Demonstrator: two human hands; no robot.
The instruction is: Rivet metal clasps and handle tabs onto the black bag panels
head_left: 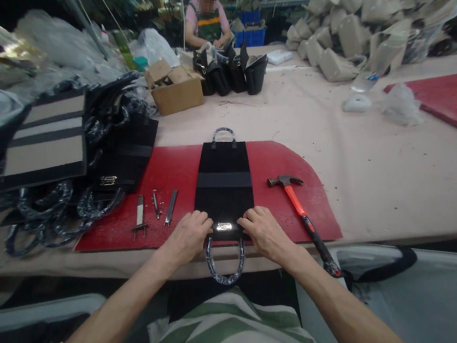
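Observation:
A black bag panel point(228, 163) lies flat on the red board point(175, 168), with a plastic-wrapped handle at each end. The far handle point(225, 131) rests on the board, and the near handle point(222, 275) hangs over the table's front edge. Close to the near end sits a shiny metal clasp point(224, 226). My left hand point(189, 233) grips the panel's edge left of the clasp, fingers curled. On the opposite side my right hand point(265, 232) pinches the right edge in the same way.
Right of the panel lies a claw hammer point(297, 201). Small metal tools point(170, 207) and an awl-like tool point(140, 214) lie to the left. Stacked bag panels point(46, 137) fill the left side. Behind are a cardboard box point(178, 97), black bags point(256, 75) and a seated person point(206, 20).

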